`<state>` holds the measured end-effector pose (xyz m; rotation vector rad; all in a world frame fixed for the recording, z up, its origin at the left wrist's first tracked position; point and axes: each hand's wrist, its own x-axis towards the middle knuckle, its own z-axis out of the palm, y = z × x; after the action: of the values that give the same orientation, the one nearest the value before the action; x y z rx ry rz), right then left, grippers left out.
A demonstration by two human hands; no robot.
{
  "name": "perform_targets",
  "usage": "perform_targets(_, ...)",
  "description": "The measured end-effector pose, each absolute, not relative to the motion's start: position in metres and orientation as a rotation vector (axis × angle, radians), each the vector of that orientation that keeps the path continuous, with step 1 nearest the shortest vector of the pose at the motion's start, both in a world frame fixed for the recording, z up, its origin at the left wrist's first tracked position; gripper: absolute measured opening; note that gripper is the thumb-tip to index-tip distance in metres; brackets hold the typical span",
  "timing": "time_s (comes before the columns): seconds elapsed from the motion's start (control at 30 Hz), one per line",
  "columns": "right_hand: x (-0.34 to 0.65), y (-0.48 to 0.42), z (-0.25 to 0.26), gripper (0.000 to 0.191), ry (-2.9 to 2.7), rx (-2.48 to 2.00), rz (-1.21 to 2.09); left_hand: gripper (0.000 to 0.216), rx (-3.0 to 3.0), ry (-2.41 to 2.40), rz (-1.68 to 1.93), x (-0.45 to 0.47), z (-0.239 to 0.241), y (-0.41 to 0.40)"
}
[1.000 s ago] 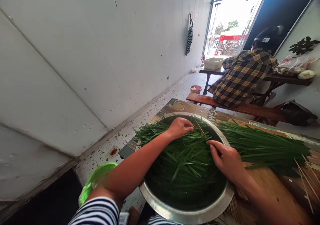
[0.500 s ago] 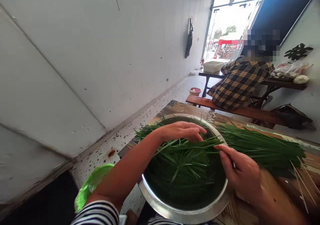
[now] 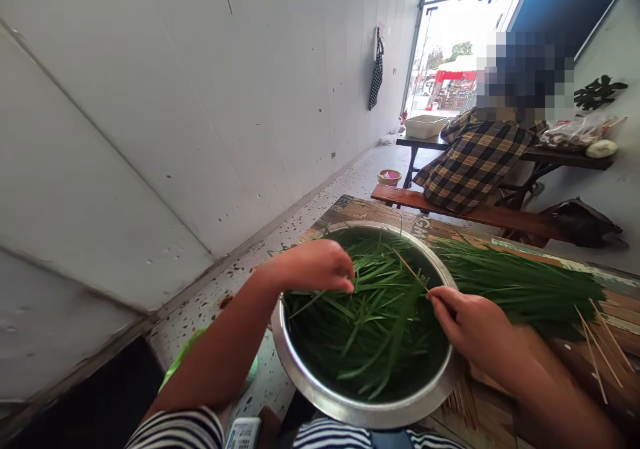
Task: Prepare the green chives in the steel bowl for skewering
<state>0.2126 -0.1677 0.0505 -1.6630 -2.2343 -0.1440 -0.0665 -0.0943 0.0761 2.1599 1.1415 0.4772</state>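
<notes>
A person wearing striped sleeves is sitting over a wide metal basin [image 3: 330, 402] of long green leaves [image 3: 373, 319], which is resting at the edge of a wooden tabletop [image 3: 367, 210]. The right hand [image 3: 470, 319] is reaching over the basin's right side, its grip closing thumb and forefinger on the near end of a thin stick [image 3: 411, 270]. The stick is slanting away from those fingertips, up and to the left, with its free end pointing over the leaves. The left hand [image 3: 317, 266] is hovering above the basin's left side, fingers curling down just over the leaves; its palm is facing away from view, so I cannot tell whether this grip is pinching a leaf.

The stick is probably light and stiff, but slim enough to snap, so a pinch near one end should suit it. The leaves are looking light, limp and easily bruised, perhaps slippery; a soft hold on a few together, partway along, should serve.

Right of the basin, a heap of uncut leaves [image 3: 525, 282] is lying on the tabletop, with loose sticks [image 3: 591, 352] beside it. Beyond, someone in a plaid shirt [image 3: 473, 166] is sitting facing away.
</notes>
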Motion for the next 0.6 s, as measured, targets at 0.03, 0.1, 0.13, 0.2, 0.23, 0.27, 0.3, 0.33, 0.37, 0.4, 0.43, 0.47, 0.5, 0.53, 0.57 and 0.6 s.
perform_targets(0.03,0.211,-0.165,0.046,0.031,-2.243,-1.778,-0.235,0.009,2.214,1.182,0.527,-0.056,0.066,-0.086)
perform_targets(0.1,0.209,-0.16,0.038,0.029,-2.279,-1.872,-0.332,0.008,2.33,1.147,0.534,-0.03,0.05,-0.073)
perform_targets(0.13,0.209,-0.158,0.034,0.028,-2.292,-1.87,-0.341,0.006,2.405,1.12,0.496,-0.016,0.043,-0.071)
perform_targets(0.2,0.208,-0.154,0.028,0.027,-2.281,-1.831,-0.314,0.006,2.544,1.106,0.361,0.007,0.034,-0.071)
perform_targets(0.23,0.208,-0.151,0.025,0.027,-2.252,-1.811,-0.298,0.008,2.596,1.132,0.295,0.015,0.031,-0.074)
perform_targets(0.27,0.208,-0.149,0.021,0.027,-2.211,-1.8,-0.289,0.013,2.645,1.158,0.232,0.022,0.03,-0.077)
perform_targets(0.3,0.209,-0.146,0.017,0.027,-2.175,-1.786,-0.273,0.016,2.684,1.188,0.183,0.026,0.03,-0.08)
perform_targets(0.33,0.21,-0.143,0.014,0.027,-2.141,-1.766,-0.247,0.018,2.713,1.219,0.152,0.028,0.031,-0.083)
perform_targets(0.37,0.211,-0.141,0.011,0.027,-2.113,-1.746,-0.219,0.019,2.727,1.251,0.139,0.029,0.032,-0.084)
perform_targets(0.4,0.211,-0.139,0.009,0.026,-2.093,-1.717,-0.185,0.018,2.719,1.286,0.145,0.029,0.033,-0.085)
perform_targets(0.43,0.212,-0.138,0.008,0.026,-2.077,-1.684,-0.146,0.018,2.686,1.319,0.172,0.028,0.035,-0.084)
perform_targets(0.47,0.212,-0.137,0.008,0.027,-2.065,-1.651,-0.095,0.017,2.627,1.349,0.22,0.026,0.036,-0.081)
perform_targets(0.5,0.211,-0.137,0.009,0.027,-2.055,-1.619,-0.026,0.018,2.545,1.378,0.282,0.024,0.037,-0.078)
perform_targets(0.53,0.211,-0.138,0.01,0.028,-2.047,-1.592,0.063,0.018,2.443,1.402,0.355,0.022,0.038,-0.073)
perform_targets(0.57,0.21,-0.138,0.011,0.029,-2.037,-1.576,0.159,0.019,2.328,1.417,0.437,0.019,0.038,-0.068)
perform_targets(0.6,0.209,-0.139,0.012,0.03,-2.023,-1.573,0.249,0.019,2.201,1.424,0.52,0.017,0.037,-0.063)
